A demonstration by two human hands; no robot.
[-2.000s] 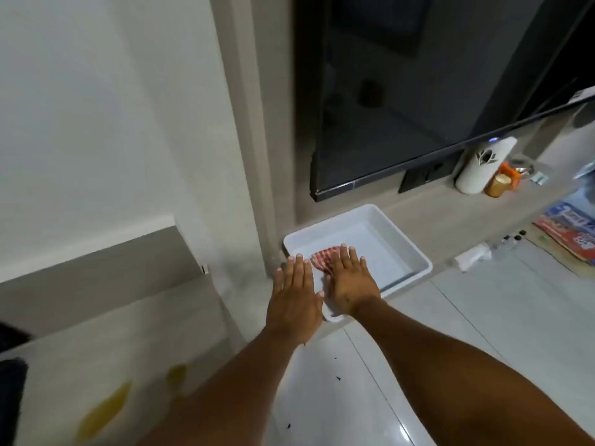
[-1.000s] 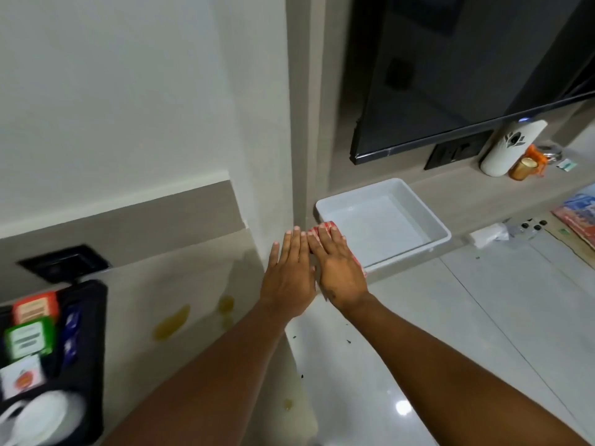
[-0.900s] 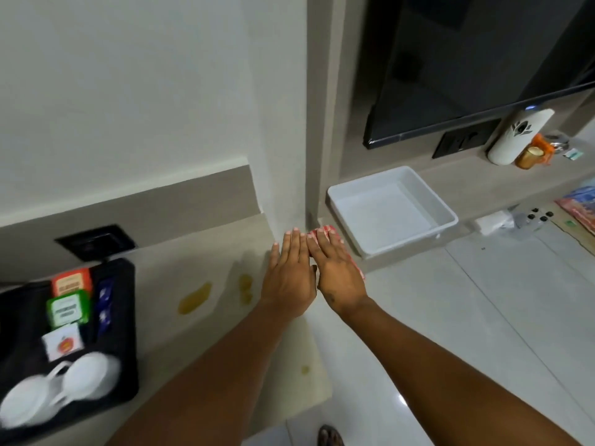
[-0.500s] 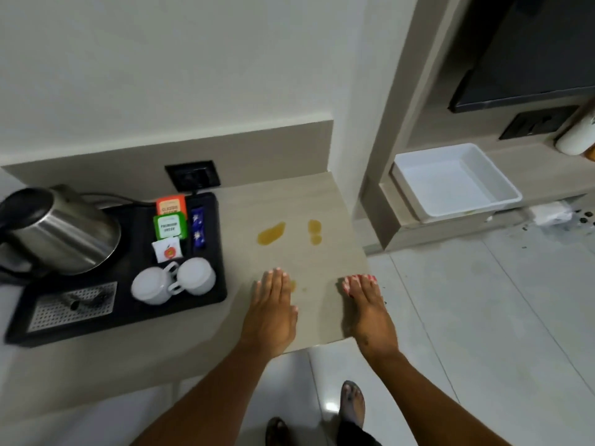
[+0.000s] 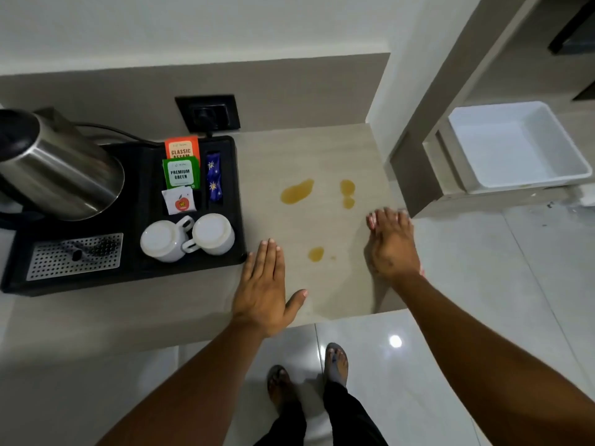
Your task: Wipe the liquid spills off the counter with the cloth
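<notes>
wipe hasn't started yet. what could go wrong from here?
1. The right hand sits at the counter's right edge with only slivers of cloth showing beneath it; a sideways stroke could push liquid off that edge onto the floor.
2. Several separate amber spills lie apart; the small one nearer the left hand is easily missed.
3. The black tray with two cups borders the wiping area; a leftward sweep might bump it.

Hotel room tea corner, steel electric kettle (image 5: 61,175) on black plastic tray (image 5: 128,272), boxed tea sachets (image 5: 180,170), two upturned white cups (image 5: 186,236), pale stone-look counter (image 5: 309,156)
</notes>
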